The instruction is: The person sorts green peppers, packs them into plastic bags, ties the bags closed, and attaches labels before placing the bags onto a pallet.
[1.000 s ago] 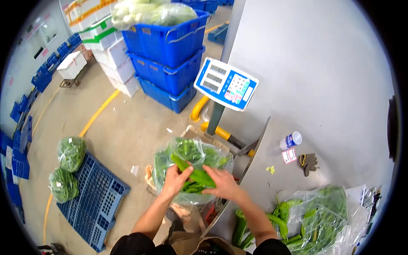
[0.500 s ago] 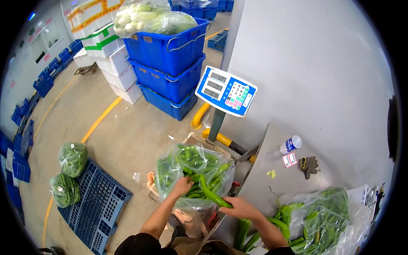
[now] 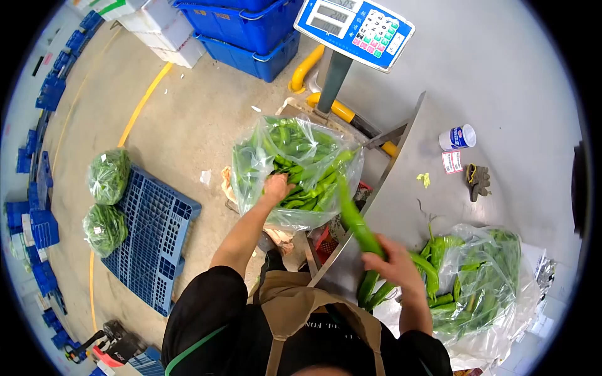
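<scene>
A clear plastic bag of green peppers stands open on the scale below its display. Inside its near left part, my left hand is among the peppers; its fingertips are hidden. My right hand grips one long green pepper by its lower end, over the metal table's edge. Loose peppers lie beside and under my right forearm, next to a second clear bag of peppers on the table.
On the metal table are a cup, a label and a dark glove. Blue crates stand beyond the scale. Two bagged bundles of greens rest by a blue pallet at left.
The view has tilted down. My right hand has carried the long pepper from the bag toward the table, while my left hand has let go of it and stays in the bag.
</scene>
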`<state>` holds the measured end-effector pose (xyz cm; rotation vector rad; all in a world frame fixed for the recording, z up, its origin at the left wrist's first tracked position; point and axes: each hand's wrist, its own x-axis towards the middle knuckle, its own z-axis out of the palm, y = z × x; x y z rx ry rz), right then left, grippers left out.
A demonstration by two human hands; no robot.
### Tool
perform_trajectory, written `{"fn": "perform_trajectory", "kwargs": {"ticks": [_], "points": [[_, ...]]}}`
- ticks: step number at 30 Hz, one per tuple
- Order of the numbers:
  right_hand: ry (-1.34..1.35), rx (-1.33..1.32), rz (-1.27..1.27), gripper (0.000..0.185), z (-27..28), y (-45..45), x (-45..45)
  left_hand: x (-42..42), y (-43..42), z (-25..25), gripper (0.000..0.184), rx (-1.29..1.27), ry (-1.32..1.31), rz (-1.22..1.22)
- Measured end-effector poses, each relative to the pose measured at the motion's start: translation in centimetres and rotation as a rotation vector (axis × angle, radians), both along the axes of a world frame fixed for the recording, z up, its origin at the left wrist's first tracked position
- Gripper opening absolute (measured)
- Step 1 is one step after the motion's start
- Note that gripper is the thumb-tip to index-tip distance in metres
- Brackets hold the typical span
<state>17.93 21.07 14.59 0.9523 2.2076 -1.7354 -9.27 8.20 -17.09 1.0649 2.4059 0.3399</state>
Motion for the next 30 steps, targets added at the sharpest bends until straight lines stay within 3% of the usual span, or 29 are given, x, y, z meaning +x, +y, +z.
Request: {"fn": "perform_trajectory", "kwargs": {"ticks": [1, 3, 4, 5, 8, 9, 12, 15, 18, 19, 20, 22, 23, 26, 27, 28, 30], "points": [[0.003, 0.093, -0.106, 0.035, 0.6, 0.5, 1.8, 0.0, 0.0, -0.6, 0.033, -0.074, -0.13, 0.065], [-0.015, 0.221, -0.158, 0.043, 1.7, 2.2, 5.1, 0.1, 0.1, -0.7, 0.039, -0.149, 0.078, -0.004], [-0.05, 0.29, -0.188, 0.044, 1.8, 2.7, 6.7, 0.3, 0.9, 1.5, 0.042, -0.18, 0.184, -0.038], [-0.087, 0.36, -0.217, 0.045, 1.6, 3.0, 8.1, 0.7, 1.8, 4.0, 0.051, -0.118, 0.106, -0.004], [-0.322, 0.673, -0.099, 0.045, -0.7, 4.0, 11.7, 1.7, 4.9, 2.9, 0.058, 0.289, -0.5, 0.121], [-0.42, 0.797, -0.025, 0.045, -1.5, 4.3, 12.2, 2.4, 6.0, 2.7, 0.056, 0.303, -0.634, 0.235], [-0.382, 1.003, 0.001, 0.049, -2.7, 4.3, 9.6, 4.9, 8.6, 0.9, 0.05, 0.306, -0.968, 0.502], [-0.073, 1.156, 0.073, 0.051, -3.3, 4.4, 4.1, 6.5, 9.8, -1.2, 0.034, 0.323, -1.089, 0.552], [0.149, 1.001, 0.231, 0.055, -3.7, 4.7, -2.7, 6.2, 8.9, -0.7, 0.03, 0.49, -1.42, 0.787], [0.199, 0.94, 0.297, 0.055, -4.1, 5.1, -4.8, 5.1, 8.5, -0.8, 0.033, 0.657, -1.589, 0.944], [0.211, 0.911, 0.311, 0.061, -5.2, 5.6, -6.3, 3.9, 7.7, 2.4, 0.037, 0.687, -1.514, 1.045], [0.228, 0.911, 0.307, 0.072, -8.1, 6.5, -8.9, 1.8, 7.1, 3.2, 0.037, 0.814, -1.436, 0.939], [0.238, 0.944, 0.293, 0.077, -9.4, 6.9, -10.2, 1.0, 7.1, 4.1, 0.022, 0.836, -1.478, 0.964], [0.114, 1.037, 0.316, 0.091, -12.4, 7.5, -13.9, 0.8, 7.4, 8.7, 0.007, 1.046, -1.223, 0.534], [0.048, 1.067, 0.335, 0.095, -13.3, 7.7, -14.9, 0.6, 7.1, 11.6, 0.003, 0.946, -0.966, 0.379], [0.114, 1.007, 0.283, 0.094, -14.4, 7.9, -15.8, 0.6, 7.0, 13.9, 0.002, 1.032, -0.738, 0.128], [0.25, 0.881, 0.185, 0.09, -16.7, 8.4, -17.7, 0.5, 6.7, 18.5, 0.006, 0.936, -0.347, -0.156]]}}
